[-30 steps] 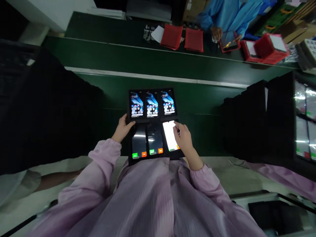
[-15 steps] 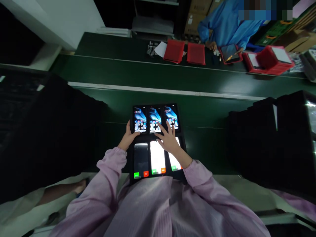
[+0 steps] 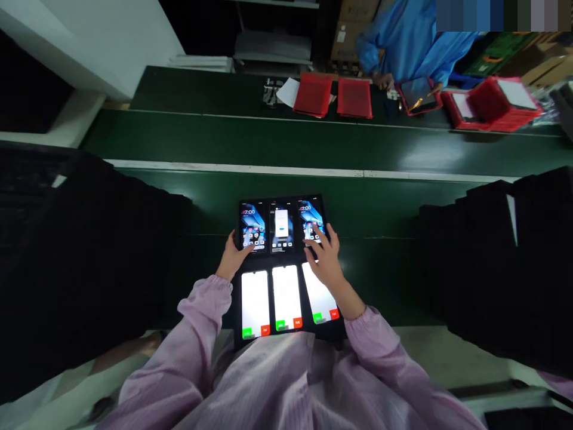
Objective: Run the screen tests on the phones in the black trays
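Note:
A black tray with several smartphones in two rows of three lies in front of me, its near edge against my body. My left hand grips the tray's left edge, with the thumb over the lower part of the upper left phone. My right hand is open, fingers spread over the lower part of the upper right phone. The upper middle phone shows a smaller white window. White screens with green and red buttons fill the lower left phone, lower middle phone and lower right phone.
Stacks of black trays flank me, a left stack and a right stack. Across the green bench, a person in blue handles a tablet-like device beside red folders and red trays.
My right hand has moved right, from the upper middle phone to the upper right one. The upper middle screen shrank to a window. The lower left screen turned from dark to white.

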`<act>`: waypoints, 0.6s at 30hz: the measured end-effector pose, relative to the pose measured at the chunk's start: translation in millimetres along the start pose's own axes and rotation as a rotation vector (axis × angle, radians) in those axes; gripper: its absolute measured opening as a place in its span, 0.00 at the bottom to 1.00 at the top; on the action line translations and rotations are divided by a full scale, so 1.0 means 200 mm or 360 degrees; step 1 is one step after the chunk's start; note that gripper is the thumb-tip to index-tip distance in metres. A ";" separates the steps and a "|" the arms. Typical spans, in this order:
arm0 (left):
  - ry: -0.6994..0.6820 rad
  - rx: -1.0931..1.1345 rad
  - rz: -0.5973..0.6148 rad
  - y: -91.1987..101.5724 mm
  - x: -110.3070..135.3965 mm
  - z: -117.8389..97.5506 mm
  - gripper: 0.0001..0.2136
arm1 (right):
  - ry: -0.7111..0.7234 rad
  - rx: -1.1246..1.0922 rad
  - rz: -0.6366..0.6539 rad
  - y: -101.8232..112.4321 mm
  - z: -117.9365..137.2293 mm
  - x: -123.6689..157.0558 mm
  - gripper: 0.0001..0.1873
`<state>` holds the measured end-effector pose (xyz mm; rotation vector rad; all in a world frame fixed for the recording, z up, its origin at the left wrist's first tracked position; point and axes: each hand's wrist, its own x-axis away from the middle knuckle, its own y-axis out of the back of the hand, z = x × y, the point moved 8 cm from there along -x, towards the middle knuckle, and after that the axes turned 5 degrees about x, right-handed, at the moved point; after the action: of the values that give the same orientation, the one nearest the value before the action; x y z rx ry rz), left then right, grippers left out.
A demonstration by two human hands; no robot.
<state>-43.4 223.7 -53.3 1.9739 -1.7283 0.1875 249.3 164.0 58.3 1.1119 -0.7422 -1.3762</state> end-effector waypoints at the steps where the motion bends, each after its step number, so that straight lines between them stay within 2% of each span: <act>1: 0.0018 -0.0025 -0.0023 0.01 -0.01 0.01 0.40 | -0.0029 -0.0001 -0.0048 0.03 -0.04 0.01 0.15; 6: 0.0043 -0.0079 -0.0064 0.01 -0.02 -0.01 0.34 | -0.0055 0.0048 -0.0137 0.10 -0.15 0.07 0.15; 11: 0.0085 0.0052 -0.0057 0.00 0.01 -0.04 0.29 | -0.0039 0.0053 -0.0124 0.07 -0.15 0.08 0.14; 15: 0.0057 0.0116 -0.0031 0.00 -0.02 -0.04 0.28 | -0.0121 0.0069 -0.0101 0.04 -0.18 0.05 0.14; 18: 0.0004 0.0073 -0.0151 0.01 -0.07 -0.06 0.26 | -0.0180 0.0075 -0.0126 0.03 -0.21 0.03 0.15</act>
<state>-46.0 242.2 -48.4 2.0823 -1.6382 0.1978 290.2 165.5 48.0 1.1178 -0.8233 -1.5049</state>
